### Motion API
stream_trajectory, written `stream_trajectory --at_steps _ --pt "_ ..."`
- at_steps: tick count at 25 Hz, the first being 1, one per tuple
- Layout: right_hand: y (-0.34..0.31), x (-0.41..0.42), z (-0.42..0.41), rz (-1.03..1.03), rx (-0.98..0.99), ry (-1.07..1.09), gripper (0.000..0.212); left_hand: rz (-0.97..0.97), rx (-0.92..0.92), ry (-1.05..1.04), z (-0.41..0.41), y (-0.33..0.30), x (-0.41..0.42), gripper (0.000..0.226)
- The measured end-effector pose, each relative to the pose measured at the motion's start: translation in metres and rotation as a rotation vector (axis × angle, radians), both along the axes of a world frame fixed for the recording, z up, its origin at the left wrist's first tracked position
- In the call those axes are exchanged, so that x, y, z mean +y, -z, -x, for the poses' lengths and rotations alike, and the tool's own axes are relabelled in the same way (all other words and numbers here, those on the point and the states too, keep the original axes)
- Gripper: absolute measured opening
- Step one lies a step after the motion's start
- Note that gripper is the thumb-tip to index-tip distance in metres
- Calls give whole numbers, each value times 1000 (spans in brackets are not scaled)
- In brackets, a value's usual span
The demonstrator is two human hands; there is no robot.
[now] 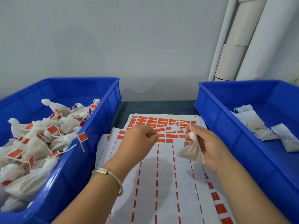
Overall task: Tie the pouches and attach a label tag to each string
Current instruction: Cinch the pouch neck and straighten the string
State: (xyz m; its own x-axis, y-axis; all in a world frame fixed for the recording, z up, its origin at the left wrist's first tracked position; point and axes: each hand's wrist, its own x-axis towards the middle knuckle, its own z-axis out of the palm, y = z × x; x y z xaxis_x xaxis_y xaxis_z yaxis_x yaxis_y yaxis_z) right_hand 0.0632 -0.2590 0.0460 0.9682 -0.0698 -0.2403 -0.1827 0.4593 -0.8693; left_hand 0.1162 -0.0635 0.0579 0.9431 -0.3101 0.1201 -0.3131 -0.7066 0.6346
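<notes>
Right hand (208,147) grips a small white mesh pouch (193,152) by its gathered neck – fingers closed round the knot, the filled body hanging below the palm, above the sheets. A thin white string (184,122) loops up from the neck. Left hand (137,143), silver bangle (110,175) on the wrist, hovers just left of it over the white label sheets with orange-red stickers (161,122); thumb and forefinger pinched together, but what they hold is too small to tell. Left blue plastic crate (90,143) – heaped with tied pouches carrying orange-red tags (40,136). Right blue plastic crate (226,126) holds a few flat, untagged white pouches (254,125). White pipes (242,39) stand against the wall behind.
</notes>
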Motion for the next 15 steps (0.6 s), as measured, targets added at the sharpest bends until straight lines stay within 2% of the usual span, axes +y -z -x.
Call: stream_trajectory --at_steps 3,7,11,15 --pt "11 -4 -12 10 85 84 17 -111 72 28 -16 15 -30 31" --pt "36 -2 -18 32 131 89 19 -184 125 31 -30 51 -59 52" --pt "43 -6 -20 -59 98 51 17 -274 69 59 -39 79 -57 64" --pt "48 -5 -24 -75 82 55 14 -332 -17 92 -44 88 -57 61"
